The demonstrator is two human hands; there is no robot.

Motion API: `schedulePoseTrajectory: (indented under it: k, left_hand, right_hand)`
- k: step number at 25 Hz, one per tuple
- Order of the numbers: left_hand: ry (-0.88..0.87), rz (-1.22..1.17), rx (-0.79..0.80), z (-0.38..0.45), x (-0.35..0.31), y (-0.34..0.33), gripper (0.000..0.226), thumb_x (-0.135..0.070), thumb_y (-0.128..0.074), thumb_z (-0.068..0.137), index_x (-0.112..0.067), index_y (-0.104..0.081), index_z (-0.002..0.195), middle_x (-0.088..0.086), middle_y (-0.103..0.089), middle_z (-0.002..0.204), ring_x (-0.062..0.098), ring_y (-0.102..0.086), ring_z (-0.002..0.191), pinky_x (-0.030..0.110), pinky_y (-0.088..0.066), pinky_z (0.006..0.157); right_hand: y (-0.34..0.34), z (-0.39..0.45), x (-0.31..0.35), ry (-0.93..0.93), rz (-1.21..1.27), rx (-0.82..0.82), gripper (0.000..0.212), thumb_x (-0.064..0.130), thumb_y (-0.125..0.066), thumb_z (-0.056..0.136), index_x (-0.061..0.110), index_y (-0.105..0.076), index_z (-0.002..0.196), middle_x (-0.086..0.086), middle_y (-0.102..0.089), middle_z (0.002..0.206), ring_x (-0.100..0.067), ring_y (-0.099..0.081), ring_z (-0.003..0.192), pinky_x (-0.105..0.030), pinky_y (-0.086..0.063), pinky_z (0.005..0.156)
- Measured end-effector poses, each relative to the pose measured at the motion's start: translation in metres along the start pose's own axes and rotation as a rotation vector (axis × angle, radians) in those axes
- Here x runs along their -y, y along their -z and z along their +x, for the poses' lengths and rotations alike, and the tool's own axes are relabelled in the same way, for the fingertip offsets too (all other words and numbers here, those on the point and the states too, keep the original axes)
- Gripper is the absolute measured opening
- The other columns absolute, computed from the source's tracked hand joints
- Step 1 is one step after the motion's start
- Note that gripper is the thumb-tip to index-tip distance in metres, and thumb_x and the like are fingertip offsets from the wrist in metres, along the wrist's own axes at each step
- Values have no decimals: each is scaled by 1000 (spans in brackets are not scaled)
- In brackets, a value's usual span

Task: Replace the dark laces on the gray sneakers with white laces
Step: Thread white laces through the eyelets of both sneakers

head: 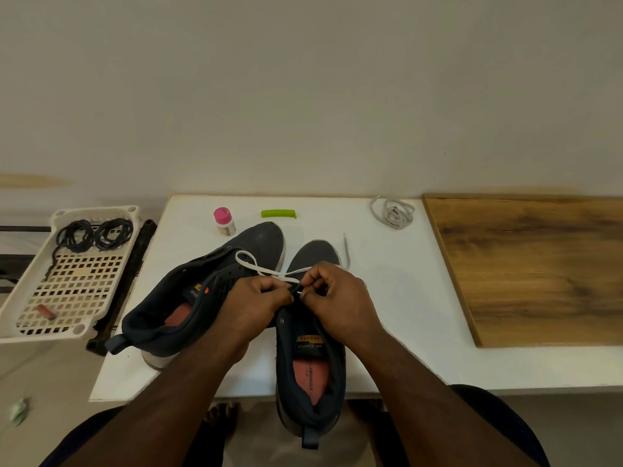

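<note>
1. Near shoe (308, 362) sits at the tabletop (387, 298) edge, heel overhanging; both hands meet at its eyelets.
2. Left hand (251, 305) pinches the eyelet flap — keep it steady.
3. Right hand (337, 294) pinches the white lace (269, 271) tip; feed it straight, untwisted.
4. Dark laces (94, 234) lie coiled in the tray (20, 294), far left.

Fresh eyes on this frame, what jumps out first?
Dead centre, the left hand and right hand pinch a white lace over the near gray sneaker. The second sneaker lies tilted just left of it. Coiled dark laces sit in the white basket far left.
</note>
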State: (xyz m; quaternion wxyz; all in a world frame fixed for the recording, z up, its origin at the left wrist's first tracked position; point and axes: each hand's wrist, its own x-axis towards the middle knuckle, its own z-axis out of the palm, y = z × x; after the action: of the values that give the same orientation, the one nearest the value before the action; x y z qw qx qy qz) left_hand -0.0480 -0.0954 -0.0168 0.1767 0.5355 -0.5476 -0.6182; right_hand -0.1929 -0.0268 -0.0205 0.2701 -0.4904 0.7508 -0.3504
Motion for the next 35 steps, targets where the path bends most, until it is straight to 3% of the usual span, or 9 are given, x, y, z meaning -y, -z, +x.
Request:
schedulePoseTrajectory:
  k: [4, 12, 19, 22, 27, 30, 33, 35]
  left_hand:
    - [64, -130, 36, 2, 2, 2, 11, -8, -64, 90, -9, -76, 91, 14, -74, 86, 20, -71, 75, 29, -55, 65]
    - [138, -284, 164, 3, 5, 9, 19, -6, -57, 95, -3, -73, 105, 19, -74, 103, 25, -72, 90, 37, -57, 79]
    - [63, -191, 161, -1, 2, 8, 20, -13, -57, 97, -8, -75, 104, 15, -75, 99, 25, -73, 93, 30, -58, 74]
    - [36, -157, 135, -1, 2, 7, 20, -7, -53, 99, -7, -73, 105, 17, -74, 97, 24, -74, 87, 29, -59, 71]
    - [-61, -24, 103, 0, 3, 3, 15, -6, -60, 96, -10, -73, 101, 14, -74, 85, 17, -73, 74, 33, -62, 74]
    - [-106, 32, 43, 2, 5, 2, 12, -8, -62, 95, -12, -74, 97, 10, -73, 78, 13, -70, 68, 31, -62, 69]
    - [-183, 144, -34, 4, 6, 0, 10, -13, -65, 91, -17, -73, 87, 7, -72, 75, 19, -71, 72, 35, -62, 66]
    - [-222, 222, -65, 4, 7, 0, 10, -16, -65, 89, -20, -71, 82, 5, -71, 73, 20, -71, 72, 37, -62, 65]
  right_hand:
    - [-2, -1, 0, 1, -31, -6, 14, 17, -66, 85, 31, -65, 88, 14, -65, 78, -3, -61, 75, -23, -52, 69]
    - [-3, -2, 2, -23, -22, -31, 12, 20, -69, 87, 32, -65, 85, 14, -65, 78, -3, -61, 76, -22, -52, 68]
    - [-3, -3, 2, -27, -15, -30, 12, 21, -69, 86, 32, -65, 85, 14, -66, 79, -2, -61, 76, -16, -48, 66]
    - [-2, -3, 3, -34, -18, -29, 13, 20, -68, 88, 31, -64, 86, 14, -65, 79, -2, -61, 76, -14, -47, 65]
    - [-7, -4, 4, -8, -97, -69, 14, 18, -67, 89, 31, -63, 85, 11, -67, 79, -5, -62, 75, -24, -53, 70]
    - [-9, -5, 4, 42, -182, -84, 9, 18, -63, 91, 26, -67, 90, 8, -67, 86, -9, -60, 84, -34, -55, 76]
    - [-3, -6, 8, 27, -159, -56, 13, 19, -62, 92, 24, -69, 102, 11, -66, 97, -9, -56, 99, -30, -52, 87]
    - [8, -9, 11, 13, -128, -131, 20, 18, -63, 91, 26, -70, 108, 14, -66, 100, -8, -57, 101, -27, -51, 88]
